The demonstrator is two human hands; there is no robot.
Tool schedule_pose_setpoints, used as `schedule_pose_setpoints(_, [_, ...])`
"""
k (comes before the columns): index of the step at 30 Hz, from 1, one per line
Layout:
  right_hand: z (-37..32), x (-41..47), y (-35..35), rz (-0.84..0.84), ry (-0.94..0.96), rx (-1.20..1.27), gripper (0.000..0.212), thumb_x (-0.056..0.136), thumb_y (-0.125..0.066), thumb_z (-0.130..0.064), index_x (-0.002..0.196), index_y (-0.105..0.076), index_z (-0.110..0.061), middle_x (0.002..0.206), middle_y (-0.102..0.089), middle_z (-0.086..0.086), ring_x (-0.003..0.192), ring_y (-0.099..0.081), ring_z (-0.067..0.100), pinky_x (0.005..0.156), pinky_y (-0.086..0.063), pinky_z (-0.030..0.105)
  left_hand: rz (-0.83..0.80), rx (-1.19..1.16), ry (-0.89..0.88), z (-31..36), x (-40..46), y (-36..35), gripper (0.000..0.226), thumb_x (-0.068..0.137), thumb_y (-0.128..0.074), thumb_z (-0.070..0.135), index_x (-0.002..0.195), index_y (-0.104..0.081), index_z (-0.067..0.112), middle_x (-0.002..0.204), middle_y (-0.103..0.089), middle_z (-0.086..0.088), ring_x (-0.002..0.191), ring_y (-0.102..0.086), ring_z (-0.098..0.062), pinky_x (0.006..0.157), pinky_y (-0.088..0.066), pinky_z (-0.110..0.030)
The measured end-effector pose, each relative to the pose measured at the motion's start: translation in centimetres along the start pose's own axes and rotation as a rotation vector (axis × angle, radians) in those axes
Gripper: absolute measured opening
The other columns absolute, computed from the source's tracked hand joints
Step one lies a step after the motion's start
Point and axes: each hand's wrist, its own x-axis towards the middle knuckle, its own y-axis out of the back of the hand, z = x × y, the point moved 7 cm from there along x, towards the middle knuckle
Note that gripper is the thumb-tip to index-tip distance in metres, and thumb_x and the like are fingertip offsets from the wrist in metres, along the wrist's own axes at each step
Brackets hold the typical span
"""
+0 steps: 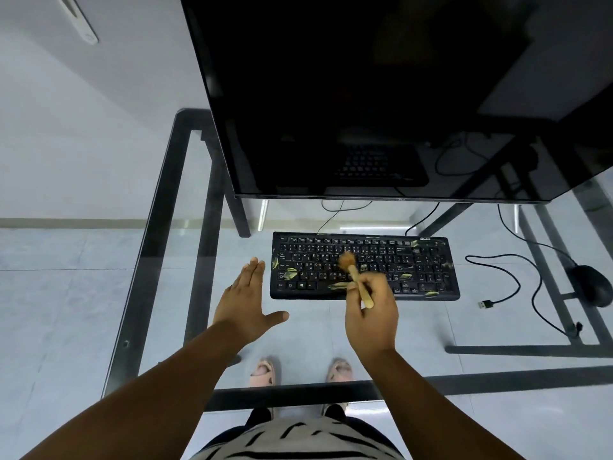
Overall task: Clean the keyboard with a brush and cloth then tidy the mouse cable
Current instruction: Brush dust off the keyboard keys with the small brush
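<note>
1. We see a black keyboard (pixel 365 265) lying flat on a glass desk (pixel 159 207), just in front of the lower edge of a large dark monitor (pixel 365 94)
2. Yellowish scraps of debris (pixel 290 274) are scattered over the keys, thickest toward the left end and along the front row
3. Our right hand (pixel 371 313) has its fingers curled round the handle of a small wooden brush (pixel 356 280); the handle slants up out of the fist and the bristle head points away from us, over the middle rows of keys. The head is blurred, so we cannot tell whether the bristles touch the keys
4. Our left hand (pixel 247 300) is spread flat with fingers straight and together and the thumb stuck out to the side, holding nothing. Its fingertips lie just beside the left end of the keyboard; we cannot tell whether they touch it
5. A black mouse (pixel 593 285) sits well to the right of the keyboard. Its mouse cable (pixel 517 283) snakes loosely across the glass between the two, and the USB plug (pixel 485 304) lies free near the keyboard's front right corner
6. Through the glass we see the desk's dark metal frame, a pale tiled floor (pixel 49 310) and two feet in light sandals (pixel 263 373)
</note>
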Motion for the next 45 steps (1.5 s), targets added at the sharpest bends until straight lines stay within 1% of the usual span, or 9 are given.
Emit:
schedule_pose_setpoints(3, [-0.6, -0.5, -1.0, -0.144, 0.060, -0.016, 0.002, 0.089, -0.054, -0.028, 0.090, -0.053, -0.028, 0.085, -0.065, -0.009, 0.072, -0.058, 0.014, 0.057, -0.042, 0.026, 0.046, 0.006, 0.003, 0.3, -0.2, 0.0, 0.110, 0.082, -0.054, 0.070, 0.155, 0.008, 0.017, 0.163, 0.011, 0.000, 0.151, 0.002, -0.017, 0.120, -0.011, -0.034])
schedule_pose_setpoints(7, [1.6, 0.1, 1.8, 0.090, -0.080, -0.035, 0.010, 0.091, -0.058, -0.017, 0.095, -0.053, -0.024, 0.090, -0.063, -0.005, 0.077, -0.059, 0.014, 0.062, -0.049, 0.031, 0.126, -0.009, -0.022, 1.2, -0.2, 0.3, 0.103, 0.085, -0.050, 0.068, 0.155, 0.005, 0.016, 0.164, 0.009, 0.000, 0.151, 0.002, -0.016, 0.121, -0.010, -0.035])
schedule_pose_setpoints(11, [2.1, -0.2, 2.0, -0.027, -0.112, 0.032, 0.020, 0.090, -0.060, -0.011, 0.089, -0.052, -0.030, 0.079, -0.064, -0.010, 0.065, -0.057, 0.010, 0.053, -0.044, 0.027, 0.161, -0.002, -0.098, 2.7, -0.3, 0.2, 0.098, 0.087, -0.051, 0.064, 0.156, -0.001, 0.016, 0.164, 0.003, 0.001, 0.151, -0.002, -0.018, 0.121, -0.011, -0.036])
schedule_pose_setpoints(15, [3.0, -0.4, 3.5, 0.103, -0.170, 0.054, 0.018, 0.090, -0.059, -0.011, 0.089, -0.052, -0.028, 0.082, -0.063, -0.009, 0.071, -0.058, 0.012, 0.058, -0.047, 0.030, 0.146, 0.030, -0.118, 3.9, -0.1, -0.1, 0.097, 0.089, -0.049, 0.063, 0.155, 0.005, 0.018, 0.163, 0.011, 0.003, 0.150, 0.005, -0.015, 0.118, -0.002, -0.032])
schedule_pose_setpoints(23, [0.2, -2.2, -0.8, -0.347, 0.061, 0.135, 0.007, 0.084, -0.061, -0.014, 0.082, -0.058, -0.020, 0.067, -0.055, -0.017, 0.059, -0.051, 0.006, 0.053, -0.039, 0.022, 0.087, 0.062, -0.064, 3.9, -0.1, -0.4, 0.117, 0.076, -0.065, 0.065, 0.155, 0.009, 0.020, 0.163, 0.011, 0.004, 0.150, 0.005, -0.014, 0.120, -0.004, -0.035])
schedule_pose_setpoints(28, [2.8, -1.6, 3.2, -0.036, -0.054, 0.064, 0.012, 0.079, -0.055, -0.012, 0.075, -0.053, -0.023, 0.066, -0.057, -0.010, 0.058, -0.052, 0.011, 0.050, -0.038, 0.021, 0.084, 0.081, -0.043, 3.8, -0.4, -0.7, 0.117, 0.077, -0.063, 0.067, 0.155, 0.010, 0.020, 0.163, 0.014, 0.004, 0.150, 0.006, -0.014, 0.120, -0.002, -0.035])
schedule_pose_setpoints(33, [3.2, -1.1, 3.4, -0.195, -0.073, 0.111, 0.019, 0.084, -0.061, -0.004, 0.077, -0.056, -0.020, 0.066, -0.058, -0.012, 0.057, -0.052, 0.010, 0.050, -0.037, 0.017, 0.109, 0.075, -0.069, 5.3, -0.3, -0.9, 0.112, 0.080, -0.060, 0.067, 0.155, 0.008, 0.018, 0.163, 0.014, 0.003, 0.150, 0.006, -0.014, 0.120, -0.001, -0.036])
schedule_pose_setpoints(38, [5.5, 0.2, 8.0, 0.164, -0.212, 0.070, 0.020, 0.085, -0.059, -0.008, 0.078, -0.055, -0.026, 0.068, -0.060, -0.009, 0.061, -0.054, 0.010, 0.053, -0.039, 0.025, 0.103, 0.093, -0.121, 7.5, 0.0, -1.4, 0.107, 0.083, -0.053, 0.068, 0.155, 0.009, 0.020, 0.162, 0.017, 0.005, 0.150, 0.010, -0.013, 0.119, 0.001, -0.034])
schedule_pose_setpoints(45, [5.0, 1.1, 6.5, -0.106, -0.106, 0.069, 0.015, 0.087, -0.063, -0.007, 0.086, -0.060, -0.021, 0.081, -0.067, -0.013, 0.068, -0.059, 0.009, 0.054, -0.043, 0.020, 0.105, 0.081, -0.142, 9.7, 0.9, -1.8, 0.099, 0.087, -0.049, 0.065, 0.155, 0.006, 0.019, 0.163, 0.011, 0.005, 0.150, 0.009, -0.013, 0.120, 0.000, -0.035])
